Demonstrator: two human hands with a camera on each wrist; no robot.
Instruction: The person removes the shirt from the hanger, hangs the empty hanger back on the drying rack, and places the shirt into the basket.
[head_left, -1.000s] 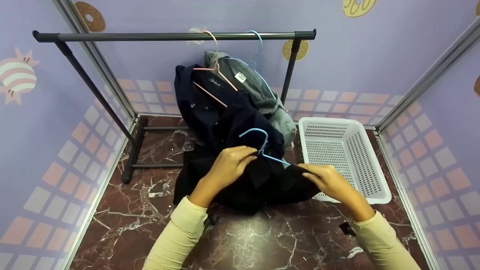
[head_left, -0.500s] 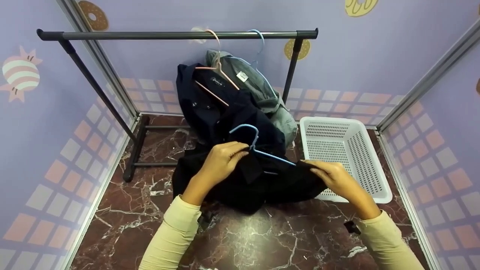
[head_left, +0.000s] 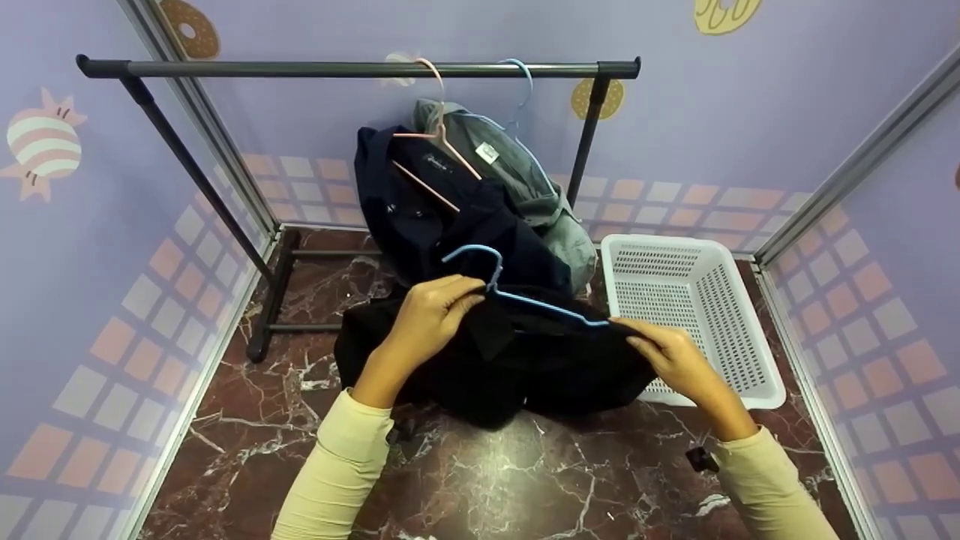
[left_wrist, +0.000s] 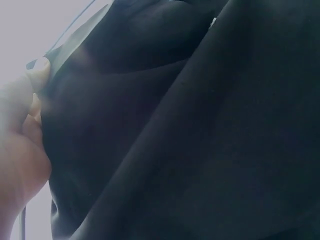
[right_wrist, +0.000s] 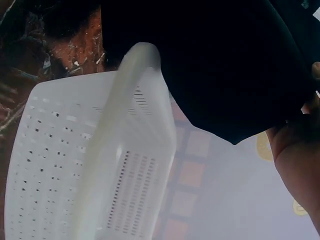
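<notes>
A black collared shirt (head_left: pixel 480 375) is held up between both hands in the head view, with a light-blue hanger (head_left: pixel 547 304) partly inside it. My left hand (head_left: pixel 426 319) pinches its collar beside the base of the hanger's hook. At the shoulder, by the hanger's right end, my right hand (head_left: pixel 667 356) pinches the fabric. The hanger's left arm is hidden. Dark cloth fills most of the left wrist view, with the left thumb (left_wrist: pixel 40 75) on its edge. In the right wrist view the shirt hangs from the right hand (right_wrist: pixel 300 150).
Behind stands a dark clothes rack (head_left: pixel 300 70). On it hang a navy garment (head_left: pixel 420 217) on a pink hanger (head_left: pixel 441 133) and a grey-green one (head_left: pixel 566 240) on a blue hanger (head_left: pixel 525 97). A white perforated basket (head_left: pixel 750 345) sits on the marbled floor (head_left: pixel 480 487) at right.
My left hand has moved left and slightly up with the collar and hook. The right hand has shifted slightly right. More of the hanger's right arm shows above the cloth.
</notes>
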